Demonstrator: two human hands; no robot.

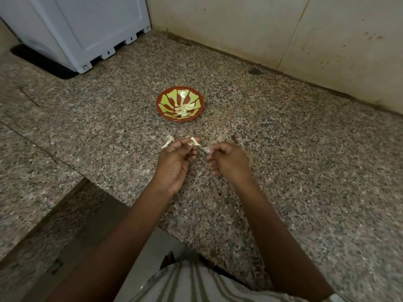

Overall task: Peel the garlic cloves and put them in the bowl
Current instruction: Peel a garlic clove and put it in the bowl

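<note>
A red bowl (162,101) with green stripes sits on the speckled granite counter and holds several peeled garlic cloves (185,109). Nearer to me, my left hand (177,159) pinches a garlic clove (195,142) between thumb and fingertips. A strip of papery skin (206,149) stretches from the clove to my right hand (227,160), which pinches its end. Both hands hover just above the counter, a short way in front of the bowl.
Loose garlic skins (167,141) lie on the counter by my left hand, and another scrap (234,139) lies beyond my right hand. A white appliance (87,29) stands at the back left. A tiled wall (283,29) runs behind. The counter edge drops off at lower left.
</note>
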